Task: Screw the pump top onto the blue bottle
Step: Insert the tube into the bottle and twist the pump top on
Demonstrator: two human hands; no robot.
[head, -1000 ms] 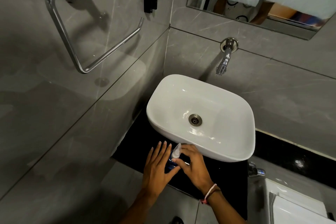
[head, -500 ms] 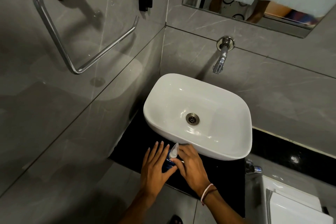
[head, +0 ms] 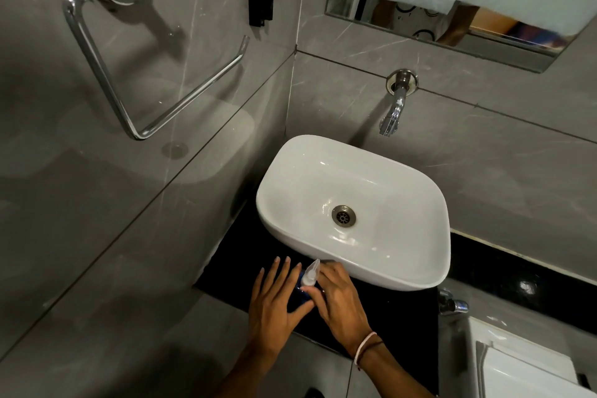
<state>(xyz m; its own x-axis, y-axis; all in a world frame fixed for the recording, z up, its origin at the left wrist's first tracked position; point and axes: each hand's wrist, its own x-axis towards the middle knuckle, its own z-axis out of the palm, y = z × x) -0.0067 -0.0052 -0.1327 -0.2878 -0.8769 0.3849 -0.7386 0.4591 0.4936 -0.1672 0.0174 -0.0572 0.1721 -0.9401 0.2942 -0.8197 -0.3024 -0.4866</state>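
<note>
A small blue bottle [head: 299, 297] stands on the black counter [head: 403, 317] just in front of the sink. A clear pump top [head: 310, 273] sits on its neck, nozzle pointing up and away. My left hand [head: 274, 300] presses against the bottle's left side, fingers stretched out straight and thumb hooked around the bottle's near side. My right hand [head: 339, 299] is curled around the base of the pump top from the right. Most of the bottle is hidden between the two hands.
A white basin [head: 403, 271] overhangs the counter right behind the hands, under a chrome wall tap [head: 395, 107]. A chrome towel ring [head: 129, 74] hangs on the left wall. A chrome valve [head: 452, 304] and a white fixture [head: 523, 368] lie at lower right.
Both hands stay on the bottle and pump top in the same spot. My right fingers have shifted slightly around the pump's base; the view has drifted a little.
</note>
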